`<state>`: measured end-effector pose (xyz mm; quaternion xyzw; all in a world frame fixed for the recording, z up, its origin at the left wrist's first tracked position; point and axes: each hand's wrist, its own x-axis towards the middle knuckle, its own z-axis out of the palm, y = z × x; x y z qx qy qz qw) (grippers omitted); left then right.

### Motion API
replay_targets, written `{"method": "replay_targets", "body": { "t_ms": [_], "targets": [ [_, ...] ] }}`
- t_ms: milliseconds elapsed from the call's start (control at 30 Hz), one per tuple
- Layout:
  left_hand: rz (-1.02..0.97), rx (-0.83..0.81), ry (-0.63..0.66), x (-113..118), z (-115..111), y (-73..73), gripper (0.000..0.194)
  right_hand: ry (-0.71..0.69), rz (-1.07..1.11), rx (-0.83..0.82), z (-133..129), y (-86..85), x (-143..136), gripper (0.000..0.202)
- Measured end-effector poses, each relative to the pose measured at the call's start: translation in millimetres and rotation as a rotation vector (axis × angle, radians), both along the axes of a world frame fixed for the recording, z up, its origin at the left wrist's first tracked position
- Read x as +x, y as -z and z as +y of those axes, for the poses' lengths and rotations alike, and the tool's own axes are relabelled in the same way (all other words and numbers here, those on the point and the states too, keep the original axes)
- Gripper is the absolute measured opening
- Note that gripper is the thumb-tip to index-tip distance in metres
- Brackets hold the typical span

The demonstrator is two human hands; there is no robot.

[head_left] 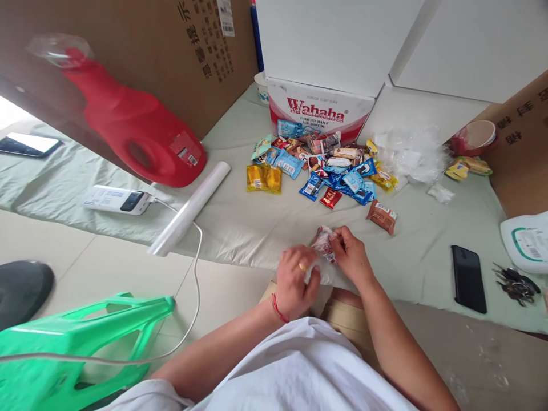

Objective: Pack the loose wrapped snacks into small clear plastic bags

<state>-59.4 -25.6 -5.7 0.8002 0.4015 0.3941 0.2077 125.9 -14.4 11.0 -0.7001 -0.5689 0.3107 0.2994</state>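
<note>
My right hand (351, 257) pinches the edge of a clear plastic bag (322, 270) near the front of the cloth-covered surface. Inside the bag shows a brown-and-white snack packet (323, 238). Close by on the left, my left hand (296, 282), slightly blurred, curls its fingers at the lower part of the bag; a ring and a red bracelet are on it. Beyond both hands lies a pile of wrapped snacks (338, 162) in blue, red, brown and yellow. A single brown snack packet (382, 217) sits apart, to the right of the pile.
Crumpled clear bags (413, 160) lie right of the pile, before a Wahaha carton (319, 111). Leftward are a red jug (141, 131), a plastic roll (190, 208) and a cabled power bank (115, 200). A phone (468, 278) and keys (518, 284) lie right. A green stool (85, 337) stands below.
</note>
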Motion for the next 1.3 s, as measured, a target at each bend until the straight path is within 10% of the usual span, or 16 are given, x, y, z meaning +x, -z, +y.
{"method": "replay_targets", "body": {
  "t_ms": [133,300,500,900,1067,1167,1300],
  "targets": [
    [0.146,-0.277,-0.292,20,20,10.2,0.033,0.005,0.121,-0.003,-7,3.5,-1,0.026],
    [0.052,-0.319,-0.150,49,21,11.2,0.031,0.152,0.346,-0.010,-27,3.6,-1,0.030],
    [-0.010,0.120,0.053,45,1,11.2,0.052,0.251,0.843,0.027,-61,2.2,-6,0.047],
    [-0.123,0.097,0.580,49,-24,6.0,0.085,0.384,0.862,0.114,-82,18.4,4,0.052],
    [-0.226,0.019,0.408,67,4,-3.4,0.053,0.514,0.836,0.174,-89,6.9,73,0.047],
    [-0.204,-0.028,0.189,93,44,-2.1,0.026,0.664,0.777,0.301,-73,-6.3,156,0.042],
    [-0.179,-0.020,0.246,143,93,9.3,0.017,1.034,0.684,0.376,-20,-16.4,286,0.018]
  ]
}}
